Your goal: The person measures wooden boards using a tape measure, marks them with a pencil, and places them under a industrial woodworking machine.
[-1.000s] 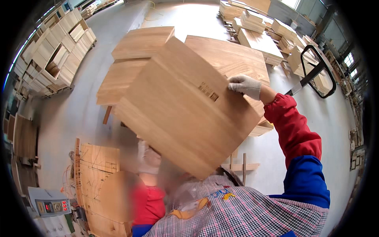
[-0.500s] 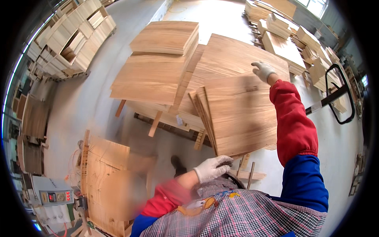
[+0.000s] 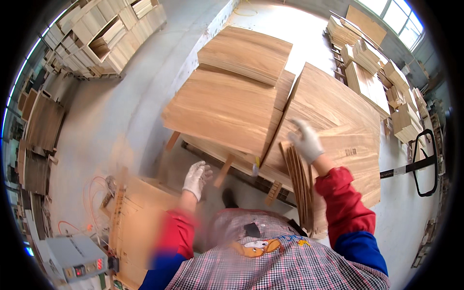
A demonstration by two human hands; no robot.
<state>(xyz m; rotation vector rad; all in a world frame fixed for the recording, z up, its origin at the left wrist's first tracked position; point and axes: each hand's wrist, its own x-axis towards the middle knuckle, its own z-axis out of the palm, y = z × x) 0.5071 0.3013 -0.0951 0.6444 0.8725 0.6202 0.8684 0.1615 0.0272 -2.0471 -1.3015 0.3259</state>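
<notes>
My left hand point(image 3: 197, 180), in a white work glove, hangs in the air left of the wooden panels with fingers loosely bent and apart, holding nothing. My right hand point(image 3: 307, 142), gloved too and slightly blurred, reaches over the right-hand stack with fingers stretched out. Below it stand the fanned edges of several thin wooden panels point(image 3: 300, 186), lying askew near me. Whether the right hand touches them I cannot tell. Under them spreads a large wood-grain panel point(image 3: 321, 104). Left of it, a pile of wood-grain panels point(image 3: 224, 106) carries a smaller stack of boards point(image 3: 246, 50).
A pallet with wooden feet point(image 3: 275, 193) bears the stacks. At lower left are a wooden workbench point(image 3: 145, 212) and a grey control box point(image 3: 75, 258) with red lights. A black handle point(image 3: 415, 166) juts in at right. Board stacks point(image 3: 365, 84) line the back right; cabinets point(image 3: 104, 43) stand back left.
My left hand has left the near corner of the panels and moved left. The right hand has come from their far right edge to their left side. The view has shifted.
</notes>
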